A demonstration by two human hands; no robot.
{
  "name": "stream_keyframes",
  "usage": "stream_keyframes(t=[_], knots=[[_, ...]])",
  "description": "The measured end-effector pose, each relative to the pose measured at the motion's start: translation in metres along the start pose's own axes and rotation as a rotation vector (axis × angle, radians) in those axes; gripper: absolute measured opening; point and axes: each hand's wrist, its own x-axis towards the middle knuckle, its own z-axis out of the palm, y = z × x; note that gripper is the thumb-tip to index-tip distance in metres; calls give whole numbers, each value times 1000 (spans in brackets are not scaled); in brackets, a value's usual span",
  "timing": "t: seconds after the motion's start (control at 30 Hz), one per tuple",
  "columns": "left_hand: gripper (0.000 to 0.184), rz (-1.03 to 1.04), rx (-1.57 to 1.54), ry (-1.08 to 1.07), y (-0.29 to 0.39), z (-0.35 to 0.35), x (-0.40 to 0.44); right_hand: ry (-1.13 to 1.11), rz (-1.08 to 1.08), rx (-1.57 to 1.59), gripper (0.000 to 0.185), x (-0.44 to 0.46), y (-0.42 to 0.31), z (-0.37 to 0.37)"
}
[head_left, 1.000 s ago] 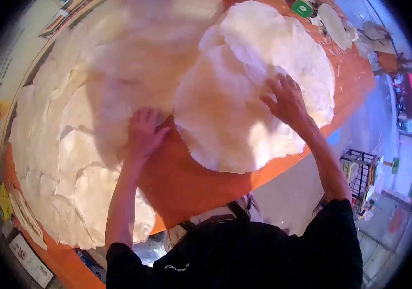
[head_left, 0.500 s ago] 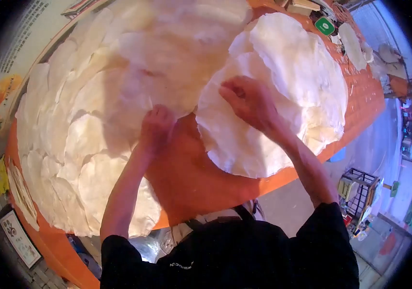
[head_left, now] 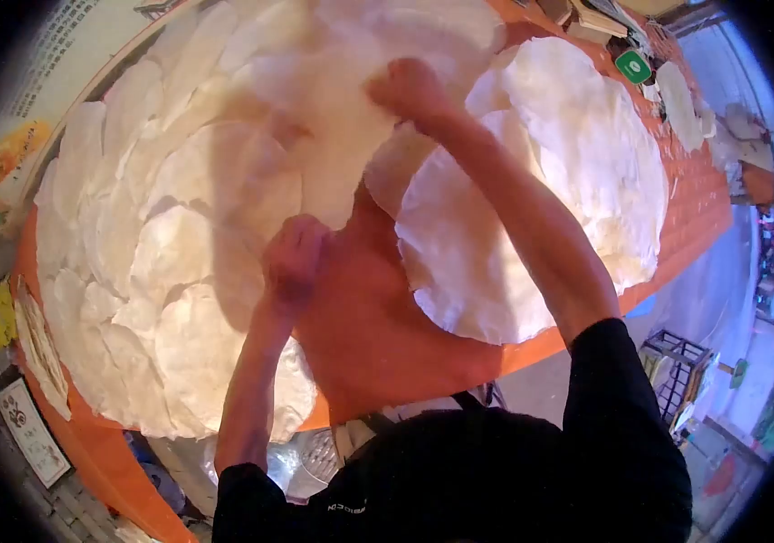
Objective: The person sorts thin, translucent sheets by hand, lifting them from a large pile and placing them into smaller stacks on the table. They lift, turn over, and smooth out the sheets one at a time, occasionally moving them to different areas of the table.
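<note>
Thin cream-coloured sheets (head_left: 183, 249) with uneven rounded edges overlap in a wide spread over the left and far side of the orange table. On the right lies a second pile of such sheets (head_left: 586, 154). My left hand (head_left: 296, 253) is closed at the near edge of the left spread, its knuckles up. Farther out, my right hand (head_left: 408, 90) is over the far sheets, fingers curled and slightly blurred. Whether a sheet edge is pinched in either hand is hidden. A small part of a sheet (head_left: 394, 167) shows beside the right pile.
The orange table (head_left: 378, 317) shows between the piles. A green square object (head_left: 633, 66), wooden blocks (head_left: 586, 23) and scraps lie at its far right. A black wire rack (head_left: 677, 362) stands off the right edge. A framed picture (head_left: 34, 433) is at lower left.
My right hand has moved from above the right pile, up and left, to the far sheets. My left hand has shifted slightly nearer to me. The whole view has moved a little.
</note>
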Motion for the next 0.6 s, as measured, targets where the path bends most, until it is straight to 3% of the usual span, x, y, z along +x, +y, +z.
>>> stream_keyframes(t=[0.03, 0.1, 0.13, 0.2, 0.23, 0.3, 0.37, 0.43, 0.5, 0.53, 0.6], knots=[[6, 7, -20, 52, 1, 0, 0, 78, -7, 295, 22, -6, -7, -18], [6, 14, -65, 142, 14, -6, 2, 277, 199, 176, 19, -46, -112, -79], [7, -2, -121, 151, 22, -8, 8, 424, 58, 297, 19, -67, -119, -98], [10, -25, -232, 181, 36, -9, 22, 507, 364, 510, 25, -109, -117, -152], [14, -118, -208, 145, 36, -2, 23, 521, 331, 647, 30, -135, -98, -173], [21, -307, -161, 63, 26, 23, 27, 752, 466, 520, 34, -187, -72, -196], [29, -549, -289, 78, 12, 53, 34, 759, 434, 427, 36, -243, -20, -209], [36, -700, -339, 74, -7, 83, 41, 289, 507, -602, 37, -325, 79, -237], [40, -755, -316, 55, -24, 103, 56, 721, 792, 485, 36, -353, 109, -219], [40, -842, -484, 55, -25, 109, 63, 664, 691, 317, 33, -366, 112, -215], [41, -1016, -814, 25, -21, 112, 72, 768, 646, 490, 32, -371, 95, -204]])
